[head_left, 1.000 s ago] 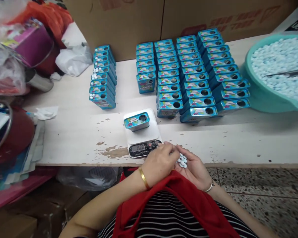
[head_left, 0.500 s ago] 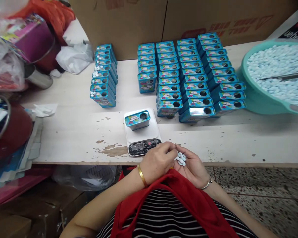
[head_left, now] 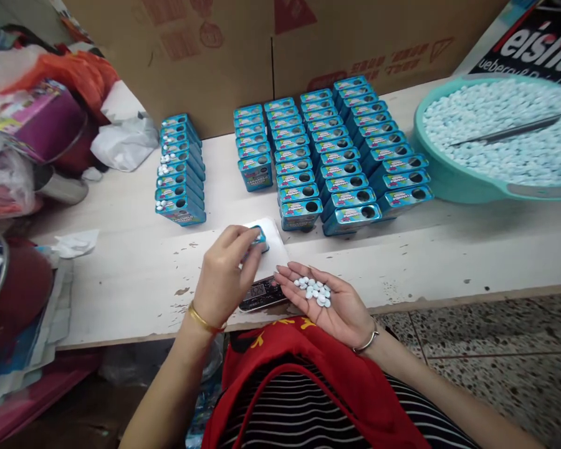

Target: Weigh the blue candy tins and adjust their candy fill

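Note:
My left hand (head_left: 229,267) is at a blue tin (head_left: 260,237) on the white kitchen scale (head_left: 273,240). Thumb and fingers are pinched together at the tin's top and cover most of it; what they hold is hidden. My right hand (head_left: 339,308) lies palm up at the table's front edge, just right of the scale. Several pale blue-white candies (head_left: 314,288) rest in that palm. The scale's display (head_left: 256,292) is lit but too blurred to read surely.
Rows of blue tins (head_left: 339,165) with round holes stand behind the scale. A shorter row of tins (head_left: 180,206), with candies on several lids, is at left. A turquoise basin (head_left: 453,181) of candies holds a metal scoop (head_left: 509,130). A cardboard box (head_left: 224,68) backs the table.
My left hand has moved from my right palm up to the tin on the scale. The right hand has opened out flatter, showing more candies. The view has shifted.

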Motion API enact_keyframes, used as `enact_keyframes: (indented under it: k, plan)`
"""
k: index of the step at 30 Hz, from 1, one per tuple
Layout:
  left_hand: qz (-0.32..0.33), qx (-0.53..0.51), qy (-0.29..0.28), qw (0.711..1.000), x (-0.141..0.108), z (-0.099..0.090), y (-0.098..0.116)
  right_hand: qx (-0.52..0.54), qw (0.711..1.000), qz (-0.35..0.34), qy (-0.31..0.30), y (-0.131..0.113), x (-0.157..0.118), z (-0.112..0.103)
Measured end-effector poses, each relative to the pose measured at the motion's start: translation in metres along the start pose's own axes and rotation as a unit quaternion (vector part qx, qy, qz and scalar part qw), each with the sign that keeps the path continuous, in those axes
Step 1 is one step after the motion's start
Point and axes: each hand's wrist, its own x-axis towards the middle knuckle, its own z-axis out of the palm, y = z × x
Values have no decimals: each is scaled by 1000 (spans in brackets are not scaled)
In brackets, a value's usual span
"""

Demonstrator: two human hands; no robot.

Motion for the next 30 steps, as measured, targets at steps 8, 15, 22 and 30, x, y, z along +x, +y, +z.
enact_keyframes:
  k: [8,15,22,30]
  plan:
    - [82,26,-167,982,-48,65,43,7,999,-21,47,-2,-12,-25]
    - [123,18,-141,982,-59,91,58,-27,994,-6,108,-2,-25,-38]
    - [100,-39,-30,994,-50,61,45,8,996,-5,88,2,-19,-30]
    - [20,60,173,983,-14,2,-3,-14,999,2,44,1,-18,-33]
